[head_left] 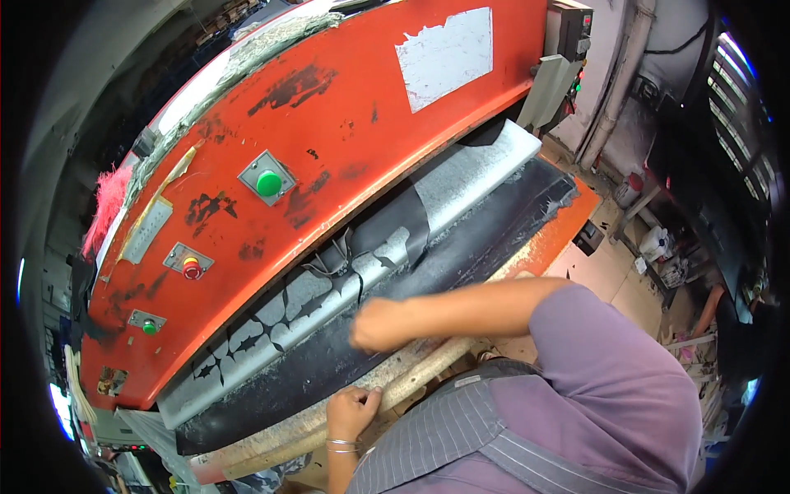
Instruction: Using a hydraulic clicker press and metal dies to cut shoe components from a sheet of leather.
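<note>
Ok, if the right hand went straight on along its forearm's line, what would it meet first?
Probably the near edge of the pale board, to its left. The right hand is blurred over the black strip, and its height is unclear, so it might pass above.

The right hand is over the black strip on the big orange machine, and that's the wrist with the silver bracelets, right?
Not quite: the head view shows the silver bracelets on the left wrist, by the left hand. The right hand is over the black strip.
</note>
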`<state>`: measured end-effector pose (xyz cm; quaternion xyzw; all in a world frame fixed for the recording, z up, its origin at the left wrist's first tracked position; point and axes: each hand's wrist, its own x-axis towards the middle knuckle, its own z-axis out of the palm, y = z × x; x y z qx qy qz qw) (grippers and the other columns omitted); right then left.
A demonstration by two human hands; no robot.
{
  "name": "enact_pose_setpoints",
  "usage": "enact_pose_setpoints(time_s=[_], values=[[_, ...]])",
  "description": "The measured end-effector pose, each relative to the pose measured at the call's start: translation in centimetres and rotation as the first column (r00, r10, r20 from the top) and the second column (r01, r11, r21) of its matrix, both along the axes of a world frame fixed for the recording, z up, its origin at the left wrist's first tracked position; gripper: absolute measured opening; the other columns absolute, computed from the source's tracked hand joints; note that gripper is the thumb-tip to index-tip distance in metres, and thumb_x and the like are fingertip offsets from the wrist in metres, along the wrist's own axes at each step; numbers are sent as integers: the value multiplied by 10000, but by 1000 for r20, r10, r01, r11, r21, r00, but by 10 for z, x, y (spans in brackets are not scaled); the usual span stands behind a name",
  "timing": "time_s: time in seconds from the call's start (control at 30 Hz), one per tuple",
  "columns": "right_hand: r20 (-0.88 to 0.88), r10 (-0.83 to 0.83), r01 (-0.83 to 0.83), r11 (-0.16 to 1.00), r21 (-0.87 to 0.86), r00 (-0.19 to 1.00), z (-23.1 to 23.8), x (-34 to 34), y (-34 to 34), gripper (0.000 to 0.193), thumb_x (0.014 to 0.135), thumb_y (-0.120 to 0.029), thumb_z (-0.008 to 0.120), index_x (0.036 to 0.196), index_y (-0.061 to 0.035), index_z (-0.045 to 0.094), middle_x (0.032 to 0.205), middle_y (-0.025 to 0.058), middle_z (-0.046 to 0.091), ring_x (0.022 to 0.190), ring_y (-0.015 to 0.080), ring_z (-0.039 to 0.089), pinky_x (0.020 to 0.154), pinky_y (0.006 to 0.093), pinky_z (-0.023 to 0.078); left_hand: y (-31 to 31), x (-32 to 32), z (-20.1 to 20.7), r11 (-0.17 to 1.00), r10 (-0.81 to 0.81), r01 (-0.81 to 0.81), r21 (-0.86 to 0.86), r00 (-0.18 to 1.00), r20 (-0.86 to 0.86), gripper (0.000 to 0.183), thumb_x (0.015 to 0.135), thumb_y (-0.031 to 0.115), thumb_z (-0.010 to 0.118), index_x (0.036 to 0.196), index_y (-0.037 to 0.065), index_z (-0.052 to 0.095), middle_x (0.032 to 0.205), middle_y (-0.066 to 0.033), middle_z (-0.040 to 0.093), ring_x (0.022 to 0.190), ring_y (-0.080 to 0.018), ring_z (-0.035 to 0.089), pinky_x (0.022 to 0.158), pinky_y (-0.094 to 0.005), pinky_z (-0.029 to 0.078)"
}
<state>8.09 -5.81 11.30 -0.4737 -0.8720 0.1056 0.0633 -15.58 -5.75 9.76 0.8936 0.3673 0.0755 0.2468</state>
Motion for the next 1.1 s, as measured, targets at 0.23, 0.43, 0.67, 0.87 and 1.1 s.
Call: enact_pose_setpoints(time_s=[0.23,0.43,0.67,0.87,1.1], values=[[333,305,-426,813,397,892,-23,43,182,237,858,-251,526,889,-120,721,1019,125,692,909,309,672,724,436,531,62,73,3,991,-83,54,119,962,258,284,817,197,654,1056,45,667,1088,-151,658,1045,-337,593,915,-420,445],[235,611,-649,745,151,756,-11,66,207,120,768,-194,602,752,-104,681,942,53,667,989,255,617,790,389,527,81,100,-29,943,-124,87,321,988,96,380,825,213,655,1159,35,636,1294,-149,573,1257,-345,475,1050,-448,341],[-61,-359,363,900,243,931,26,194,108,193,864,-270,595,851,-84,647,845,125,636,837,354,618,728,470,485,100,112,-34,983,-13,-50,175,940,341,376,819,207,657,1150,32,631,1160,-155,635,1132,-325,554,981,-432,389],[-403,-619,703,705,94,675,-56,188,24,234,881,-252,610,895,-25,665,874,172,633,858,367,605,760,433,482,97,168,-56,999,-13,-13,52,884,467,621,813,166,657,1367,11,423,1201,-163,615,1151,-324,545,1020,-426,366],[-432,-612,696,716,52,662,-63,188,-32,538,746,-301,765,1218,-94,610,1074,132,614,1049,315,533,923,396,403,81,180,-66,987,47,-109,119,901,431,588,818,128,632,1349,-16,425,1185,-124,634,1168,-265,551,1052,-421,360]])
